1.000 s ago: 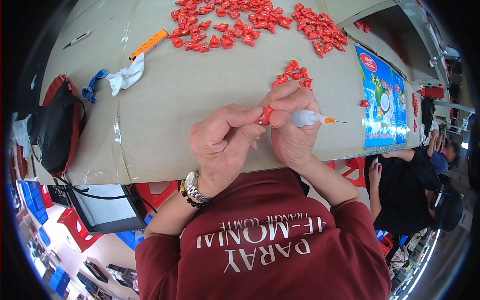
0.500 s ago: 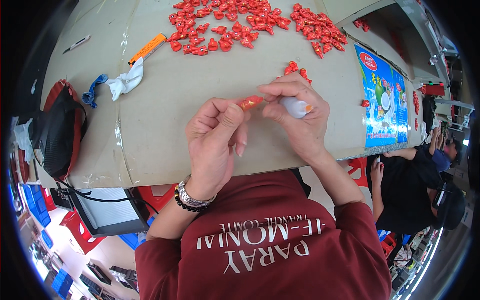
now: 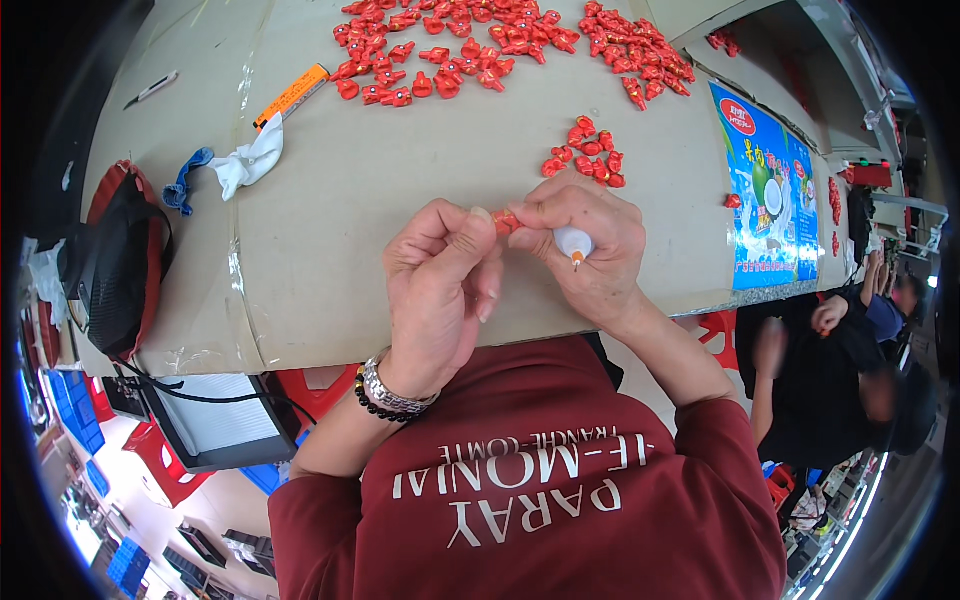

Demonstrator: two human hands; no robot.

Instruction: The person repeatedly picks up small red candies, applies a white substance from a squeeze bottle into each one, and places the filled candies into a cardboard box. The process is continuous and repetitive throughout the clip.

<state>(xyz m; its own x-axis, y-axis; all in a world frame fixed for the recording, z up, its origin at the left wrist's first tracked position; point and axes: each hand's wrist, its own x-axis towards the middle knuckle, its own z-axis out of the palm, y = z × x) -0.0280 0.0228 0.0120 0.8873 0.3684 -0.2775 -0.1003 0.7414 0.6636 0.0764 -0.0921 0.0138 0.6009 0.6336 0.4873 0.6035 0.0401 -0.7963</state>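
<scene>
Between my two hands is a small red figurine part [image 3: 506, 222] with gold marks, mostly covered by fingers. My left hand [image 3: 440, 275] is closed, pinching its left end between thumb and forefinger. The thumb and forefinger of my right hand [image 3: 595, 240] press on its other end. Tucked in that same right hand is a white squeeze bottle [image 3: 573, 242] with an orange nozzle that points toward me. Just beyond my right hand lies a small cluster of red pieces [image 3: 590, 150] on the table [image 3: 330, 240].
Many red pieces [image 3: 440, 50] spread across the far table, with a denser pile [image 3: 640, 55] to their right. At left lie an orange box [image 3: 292, 97], a white cloth [image 3: 248, 160], a pen [image 3: 152, 90] and a black-red bag [image 3: 125, 260]. Another person [image 3: 810, 390] sits at right.
My right hand has moved slightly left, and its fingertips now press on the red part. The bottle's nozzle has swung from pointing right to pointing toward me. The small cluster is more exposed.
</scene>
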